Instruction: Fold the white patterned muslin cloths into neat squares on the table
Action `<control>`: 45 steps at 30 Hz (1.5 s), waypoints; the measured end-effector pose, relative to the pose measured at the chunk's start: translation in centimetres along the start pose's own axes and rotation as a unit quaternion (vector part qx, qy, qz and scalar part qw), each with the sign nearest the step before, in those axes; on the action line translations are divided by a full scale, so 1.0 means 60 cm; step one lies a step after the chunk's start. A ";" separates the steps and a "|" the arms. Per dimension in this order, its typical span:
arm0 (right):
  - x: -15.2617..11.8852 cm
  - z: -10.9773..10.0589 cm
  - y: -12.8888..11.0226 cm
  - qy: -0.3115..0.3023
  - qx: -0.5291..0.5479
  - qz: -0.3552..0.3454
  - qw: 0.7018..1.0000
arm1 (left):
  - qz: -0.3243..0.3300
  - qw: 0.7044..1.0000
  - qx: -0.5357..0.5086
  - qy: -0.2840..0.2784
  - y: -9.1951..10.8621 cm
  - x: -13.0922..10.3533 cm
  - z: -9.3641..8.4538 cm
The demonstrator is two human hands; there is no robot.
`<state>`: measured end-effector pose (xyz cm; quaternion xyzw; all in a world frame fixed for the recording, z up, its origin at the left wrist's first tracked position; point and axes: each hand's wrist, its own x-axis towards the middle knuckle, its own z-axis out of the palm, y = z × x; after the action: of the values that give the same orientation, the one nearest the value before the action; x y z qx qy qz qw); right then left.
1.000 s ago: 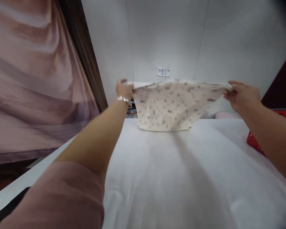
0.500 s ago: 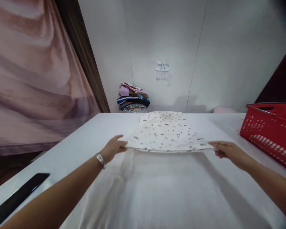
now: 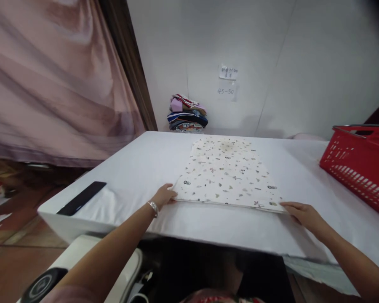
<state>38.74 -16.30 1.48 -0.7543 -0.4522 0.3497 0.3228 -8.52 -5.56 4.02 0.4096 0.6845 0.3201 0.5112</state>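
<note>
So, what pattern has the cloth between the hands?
The white cloth has small scattered motifs; see head view.

L side: wide bare lane noted on white table (image 3: 135, 168) betw. printed cloth (image 3: 224, 172) and black flat slab (image 3: 82, 198); slab is low, passable above. Near end of lane is partly blocked by L hand (image 3: 163, 196) and L forearm (image 3: 123, 240), cloth's near L corner being occupied.
R side: lane noted betw. cloth and red basket (image 3: 360, 164); obstructed at basket's tall wall, and at near R corner by R hand (image 3: 305, 213).
Far side: passage limited by wall (image 3: 255, 54); stack of folded clothes (image 3: 187, 115) noted at far edge, L of ctr.
Front: bare strip accessible betw. hands. Above cloth: open.
</note>
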 end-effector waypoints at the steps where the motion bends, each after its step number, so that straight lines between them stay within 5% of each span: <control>1: -0.003 0.002 0.005 0.006 -0.008 -0.012 1.000 | 0.012 1.000 0.003 0.007 -0.005 -0.003 0.001; 15: -0.007 0.018 0.044 0.028 -0.211 -0.119 0.970 | 0.088 0.969 0.223 0.059 -0.041 -0.009 0.004; 19: -0.013 0.025 0.054 0.046 -0.294 -0.161 0.941 | 0.188 0.904 0.367 0.110 -0.053 -0.017 0.009; 24: -0.036 0.049 0.039 0.132 -0.384 -0.304 0.862 | 0.354 0.811 0.430 0.180 -0.071 -0.039 0.027; 27: -0.049 0.093 0.004 0.122 -0.342 -0.418 0.833 | 0.494 0.753 0.424 0.099 -0.073 -0.051 0.061; 30: -0.052 0.147 -0.039 0.058 -0.281 -0.498 0.818 | 0.562 0.721 0.405 0.008 -0.070 -0.051 0.106; 35: -0.032 0.208 -0.084 0.026 -0.273 -0.530 0.802 | 0.570 0.721 0.392 -0.040 -0.060 -0.032 0.153; 45: -0.022 0.233 -0.079 0.055 -0.209 -0.505 0.836 | 0.551 0.751 0.360 -0.045 -0.067 -0.025 0.159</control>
<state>24.66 -13.31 -2.05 -0.4890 -0.8139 -0.0070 0.3136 -0.04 -8.53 -1.37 0.8834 0.3811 0.2572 0.0906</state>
